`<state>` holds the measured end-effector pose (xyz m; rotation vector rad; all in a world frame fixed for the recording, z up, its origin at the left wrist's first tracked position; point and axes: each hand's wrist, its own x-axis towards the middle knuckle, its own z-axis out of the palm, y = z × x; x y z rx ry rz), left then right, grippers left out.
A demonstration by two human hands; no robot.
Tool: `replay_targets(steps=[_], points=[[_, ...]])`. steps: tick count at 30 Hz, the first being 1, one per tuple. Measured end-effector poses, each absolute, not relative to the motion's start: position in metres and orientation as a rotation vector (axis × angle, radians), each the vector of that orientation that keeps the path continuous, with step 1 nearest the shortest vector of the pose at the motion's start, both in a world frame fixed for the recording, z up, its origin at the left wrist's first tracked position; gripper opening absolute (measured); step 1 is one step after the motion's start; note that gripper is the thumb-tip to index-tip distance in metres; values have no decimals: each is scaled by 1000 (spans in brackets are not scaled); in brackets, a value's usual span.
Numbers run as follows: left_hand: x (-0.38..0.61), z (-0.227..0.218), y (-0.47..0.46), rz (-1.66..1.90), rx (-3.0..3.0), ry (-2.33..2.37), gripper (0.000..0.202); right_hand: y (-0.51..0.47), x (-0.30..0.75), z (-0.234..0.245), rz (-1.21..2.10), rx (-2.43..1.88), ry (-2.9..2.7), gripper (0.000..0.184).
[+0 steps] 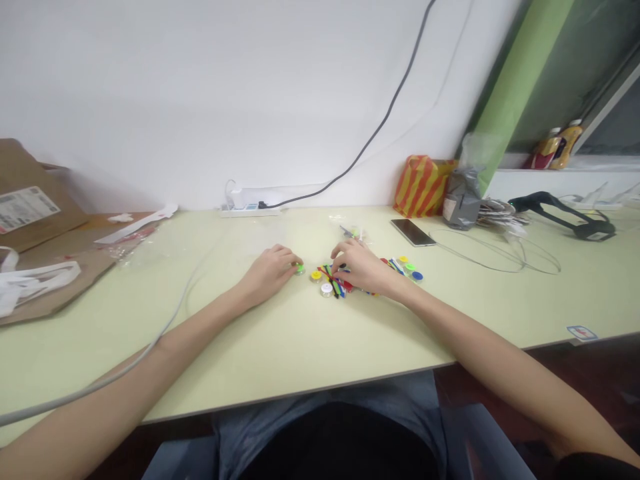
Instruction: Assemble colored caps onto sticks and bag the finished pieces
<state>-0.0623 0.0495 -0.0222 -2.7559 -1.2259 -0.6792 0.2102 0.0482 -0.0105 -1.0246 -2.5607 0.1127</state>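
While left hand touches green disc, right hand arched over strips

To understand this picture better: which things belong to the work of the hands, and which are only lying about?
In the work: left hand, at a green disc; right hand, on coloured strips; white disc; blue disc.

Lying about: phone, power strip, striped bag.

Bag — orange/yellow diag stripes; desk pale grn; small discs — yel, wht, blu, grn.
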Motion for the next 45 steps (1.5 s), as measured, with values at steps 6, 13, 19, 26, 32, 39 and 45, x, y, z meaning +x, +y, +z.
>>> replay_targets(steps=[6, 13, 19, 26, 32, 39, 45], points=[[-60, -19, 47, -686, -2751, -1272, 24, 49, 210, -11, 146, -1007, -2559, 11], [-61, -19, 47, -706, -2757, -1281, 22, 47, 207, -11, 155, -1022, -2568, 12], [-59, -18, 46, -708, -2762, -1295, 24, 44, 204, -9, 149, -1056, -2573, 24], [-58, -16, 45, -702, -2771, -1303, 24, 41, 203, -6, 160, -1065, -2560, 14], [-57, -15, 43, -680, -2753, -1332, 24, 37, 199, -5, 124, -1111, -2549, 10], [-61, -21, 48, -595, -2731, -1293, 33, 37, 198, -6, 152, -1087, -2556, 13], [-63, -23, 51, -613, -2761, -1275, 34, 37, 197, -6, 136, -1087, -2554, 12]])
